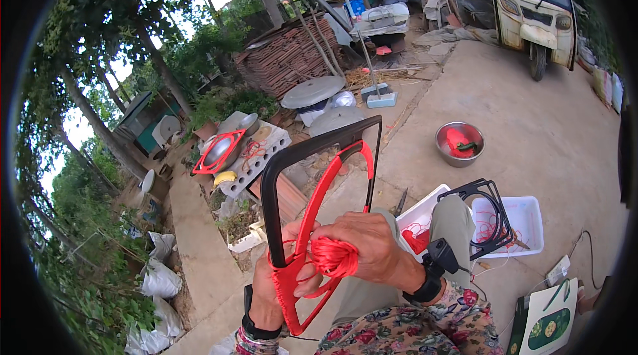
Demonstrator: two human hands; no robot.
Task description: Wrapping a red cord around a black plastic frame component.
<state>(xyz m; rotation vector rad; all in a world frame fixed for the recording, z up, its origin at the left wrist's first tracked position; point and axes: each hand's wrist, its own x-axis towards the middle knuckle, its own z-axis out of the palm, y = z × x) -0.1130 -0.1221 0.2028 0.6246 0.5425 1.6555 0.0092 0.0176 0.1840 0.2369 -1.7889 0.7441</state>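
Note:
A black frame (268, 205) with rounded corners stands tilted in front of me, its lower part and inner bar closely wrapped in red cord. Around the wrapped side of it my left hand (267, 296) is closed. My right hand (371, 243) clutches a bundle of shiny red cord (334, 257) right beside the frame, and a strand runs from the bundle to the frame. Part of the left fingers is hidden behind the wrapped bar. Both wrists wear black bands, the right one with a small black device (440, 256).
Beside my knee are a second black frame (493, 243) and a white plastic tub (537, 217) with red cord. A steel bowl (458, 158) lies farther off. On a concrete block (276, 145) at left rests a red frame (205, 163). A three-wheeled vehicle (535, 12) stands far right.

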